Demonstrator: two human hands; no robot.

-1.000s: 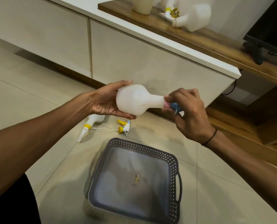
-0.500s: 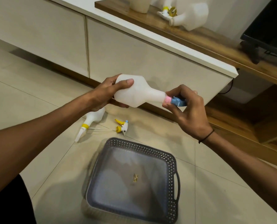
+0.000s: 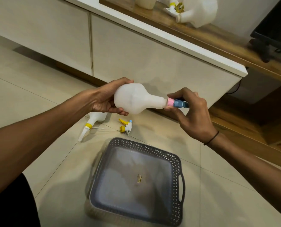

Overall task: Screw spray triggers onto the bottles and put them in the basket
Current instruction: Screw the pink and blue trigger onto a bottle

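White bulbous bottle (image 3: 133,99) held sideways, left hand (image 3: 103,100) gripping base, right hand (image 3: 190,112) pinching pink-collared (blue-bodied) trigger (image 3: 177,102)

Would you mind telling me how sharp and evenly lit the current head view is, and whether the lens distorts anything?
Head view: the bottle and both hands, left hand and right hand, are fairly sharp; the basket and wooden shelf look motion-smeared; lighting is soft, with faint shadows on the floor; wide-angle distortion bows the cabinet edges.

bare forearms, thin black wristband (image 3: 211,138); perhaps dark trousers (image 3: 13,208)
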